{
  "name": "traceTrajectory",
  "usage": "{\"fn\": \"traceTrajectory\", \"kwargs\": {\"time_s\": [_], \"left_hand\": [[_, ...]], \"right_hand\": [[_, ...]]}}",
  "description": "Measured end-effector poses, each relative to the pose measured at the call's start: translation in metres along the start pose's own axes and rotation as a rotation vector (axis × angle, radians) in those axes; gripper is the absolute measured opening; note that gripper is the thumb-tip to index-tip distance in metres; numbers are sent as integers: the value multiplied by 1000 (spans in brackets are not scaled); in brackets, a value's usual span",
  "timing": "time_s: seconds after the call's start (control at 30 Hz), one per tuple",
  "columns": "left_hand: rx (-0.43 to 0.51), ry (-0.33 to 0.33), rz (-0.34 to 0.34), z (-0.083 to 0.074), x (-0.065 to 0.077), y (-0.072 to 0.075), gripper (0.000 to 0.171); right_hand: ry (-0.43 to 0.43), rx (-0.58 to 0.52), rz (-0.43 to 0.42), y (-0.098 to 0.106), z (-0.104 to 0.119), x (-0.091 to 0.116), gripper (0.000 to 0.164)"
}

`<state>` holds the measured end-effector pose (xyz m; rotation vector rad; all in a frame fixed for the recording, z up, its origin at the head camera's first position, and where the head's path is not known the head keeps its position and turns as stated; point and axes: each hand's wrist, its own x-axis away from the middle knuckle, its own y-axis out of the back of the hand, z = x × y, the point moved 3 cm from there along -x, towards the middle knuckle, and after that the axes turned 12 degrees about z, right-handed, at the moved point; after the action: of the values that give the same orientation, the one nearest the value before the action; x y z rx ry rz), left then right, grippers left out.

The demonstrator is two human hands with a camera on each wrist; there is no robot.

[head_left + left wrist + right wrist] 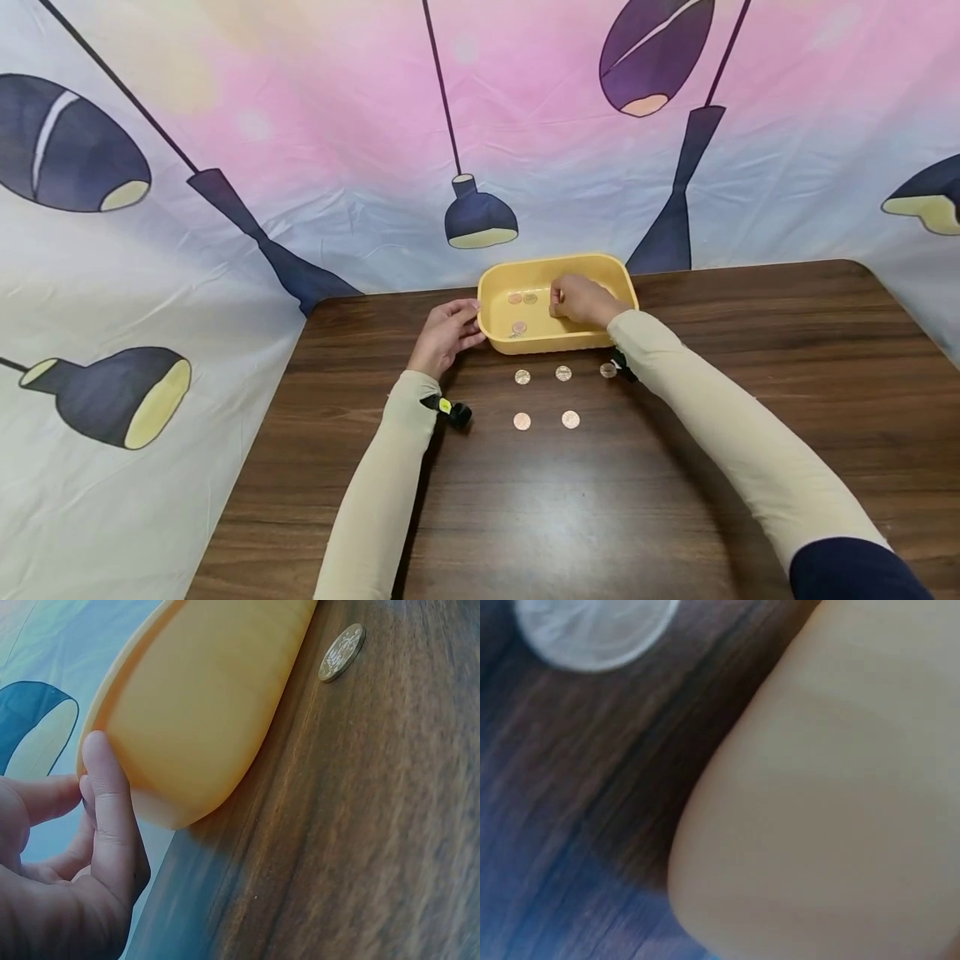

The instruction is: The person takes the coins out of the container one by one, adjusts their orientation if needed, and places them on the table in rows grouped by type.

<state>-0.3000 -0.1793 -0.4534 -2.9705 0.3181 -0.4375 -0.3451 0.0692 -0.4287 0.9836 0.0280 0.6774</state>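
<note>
A yellow plastic tub [491,333] stands at the table's back edge with several coins, one of them a copper-coloured coin [515,298], on its floor. My left hand [444,333] pinches the tub's left end, thumb and forefinger at the rim, as the left wrist view also shows. Over the right side I reach in with my right hand [587,300], its fingers bent and fingertips down near the tub floor. I cannot tell whether a coin is between them. The right wrist view shows the tub's outer wall [817,810], with that hand hidden.
On the wooden table [480,517], several coins lie in two rows before the tub, including a silvery coin [563,373] and a copper coin [522,421]. Another coin [608,370] lies beside the right wrist camera. A printed cloth [360,167] hangs right behind the table.
</note>
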Motion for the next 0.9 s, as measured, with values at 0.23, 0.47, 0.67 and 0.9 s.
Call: {"fn": "traceTrajectory", "kwargs": {"time_s": [0.23,0.47,0.67,0.9], "left_hand": [[-3,-4,7,-3,-1,-1,31],[-4,5,6,-1,-1,-1,34],[3,11,5,-1,1,-1,35],[-16,21,3,-1,2,-1,35]], "right_hand": [[38,42,-70,10,1,10,6],[135,22,-208,21,7,38,12],[259,-47,-367,19,15,80,9],[284,-149,-479,4,5,128,6]]}}
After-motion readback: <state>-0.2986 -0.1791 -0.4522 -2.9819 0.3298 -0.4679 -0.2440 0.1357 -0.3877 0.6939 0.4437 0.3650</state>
